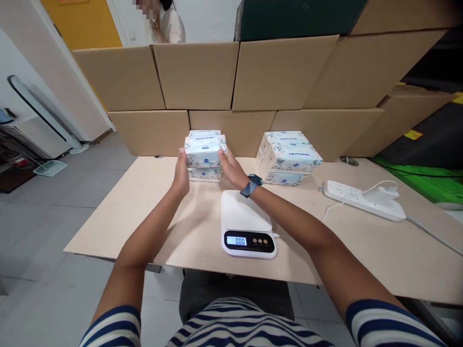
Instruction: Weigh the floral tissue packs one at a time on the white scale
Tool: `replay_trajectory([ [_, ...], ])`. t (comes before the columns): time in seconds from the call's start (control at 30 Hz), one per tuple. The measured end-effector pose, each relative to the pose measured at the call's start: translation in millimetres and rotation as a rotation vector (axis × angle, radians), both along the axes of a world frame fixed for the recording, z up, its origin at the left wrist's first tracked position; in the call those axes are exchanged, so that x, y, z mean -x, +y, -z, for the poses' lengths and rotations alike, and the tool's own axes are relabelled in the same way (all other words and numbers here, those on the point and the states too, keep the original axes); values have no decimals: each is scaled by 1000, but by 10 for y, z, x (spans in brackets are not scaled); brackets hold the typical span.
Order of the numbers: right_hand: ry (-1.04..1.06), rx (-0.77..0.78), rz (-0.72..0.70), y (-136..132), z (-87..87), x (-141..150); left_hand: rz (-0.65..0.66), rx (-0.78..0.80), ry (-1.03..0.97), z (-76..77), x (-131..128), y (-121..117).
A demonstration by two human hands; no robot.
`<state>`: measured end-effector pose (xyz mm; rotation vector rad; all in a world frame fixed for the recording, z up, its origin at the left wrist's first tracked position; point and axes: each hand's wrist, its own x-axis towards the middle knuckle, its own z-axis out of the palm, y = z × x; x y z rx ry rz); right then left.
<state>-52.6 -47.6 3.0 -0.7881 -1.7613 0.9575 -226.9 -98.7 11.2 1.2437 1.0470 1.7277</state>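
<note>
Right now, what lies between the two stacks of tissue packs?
The head view shows the right hand touching the left stack, then bare tabletop up to the right stack.

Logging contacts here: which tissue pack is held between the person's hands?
The upper front Manhua tissue pack of the left stack; only it has the left hand and right hand clasping its sides.

A pale wood-topped table (115, 212) spreads from the centre toward 4 o'clock. At 12 o'clock, stacked cardboard boxes (195, 74) line its far edge, with a white wall (210, 19) above. A yellow door (87, 21) stands between 10 and 11 o'clock; grey tiled floor (75, 202) spans 8 to 9.
</note>
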Motion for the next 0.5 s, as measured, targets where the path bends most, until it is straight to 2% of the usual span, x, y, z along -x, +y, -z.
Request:
replay_trajectory([
  [0.07, -25, -20, -17, -288, -88, -331, 76, -62, 79, -78, -99, -330],
  [0.13, -49, -68, -4, -582, -98, -730, 184, -67, 130, -88, -216, -631],
  [0.2, -84, -119, 74, -844, -3, -1118, 309, -23, 151, -22, -379, -852],
  [0.27, -153, -129, 170, -1045, 184, -1435, 386, 55, 170, 105, -570, -985],
  [0.37, -323, -51, 221, -1181, 512, -1735, 292, 156, 218, 355, -814, -1057],
  [0.43, -398, 1, 213, -1142, 684, -1836, 197, 193, 232, 527, -894, -1045],
  [0.5, -396, -9, 235, -1030, 802, -1892, 162, 222, 219, 686, -906, -1005],
])
